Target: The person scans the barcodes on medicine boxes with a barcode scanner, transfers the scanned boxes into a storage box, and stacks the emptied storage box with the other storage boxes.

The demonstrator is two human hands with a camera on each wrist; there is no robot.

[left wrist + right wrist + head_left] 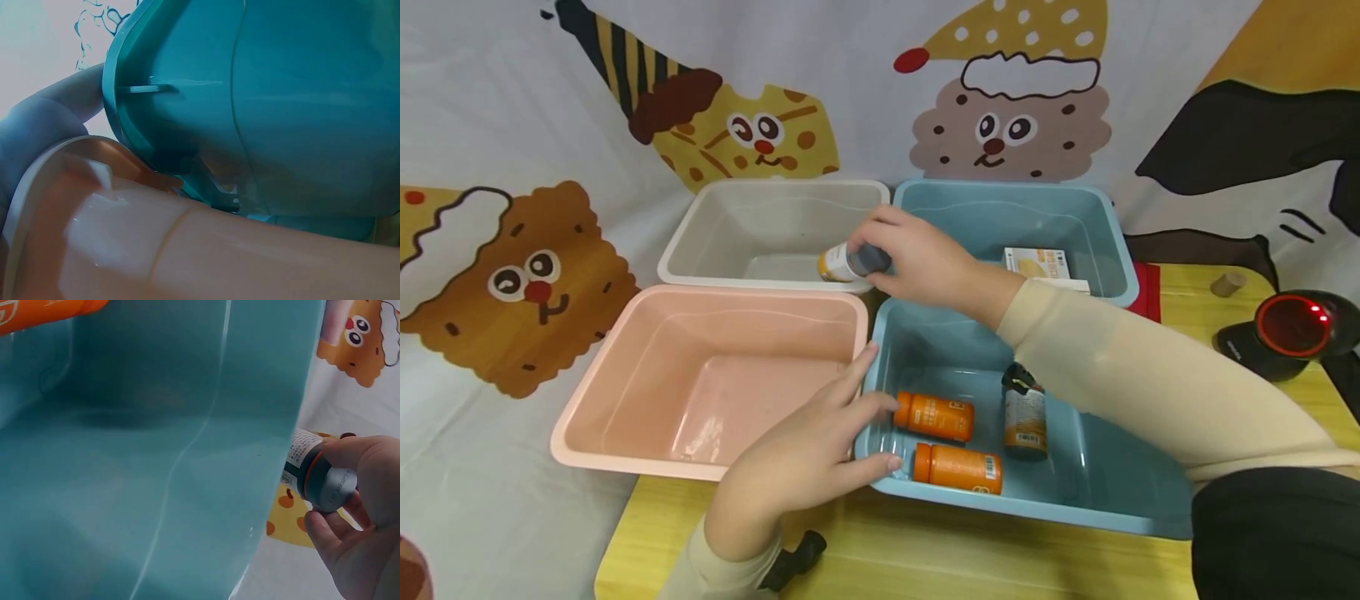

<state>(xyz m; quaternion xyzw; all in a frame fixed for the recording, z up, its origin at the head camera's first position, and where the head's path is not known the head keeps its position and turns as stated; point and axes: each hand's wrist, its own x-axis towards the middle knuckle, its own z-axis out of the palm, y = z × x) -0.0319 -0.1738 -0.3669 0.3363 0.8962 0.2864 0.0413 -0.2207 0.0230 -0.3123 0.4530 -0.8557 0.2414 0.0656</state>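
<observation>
My right hand (917, 258) grips the grey cap of a small bottle with a white and orange label (837, 263). The bottle lies tilted above the near right corner of the grey bin (730, 282). In the right wrist view, thumb and fingers are around the cap end of that bottle (301, 456). My left hand (797, 450) rests at the left rim of the front blue bin (1030, 510), fingers extended. Close to its fingertips lie two orange bottles, one behind (934, 417) and one in front (958, 468). A grey-and-orange bottle (1026, 423) lies right of them.
A pink bin (617, 379) stands at the left, beside the front blue bin. The rear blue bin (1000, 204) holds a white and yellow box (1037, 263). A black scanner-like device with red lights (1292, 329) and a small wooden cylinder (1228, 284) are on the right.
</observation>
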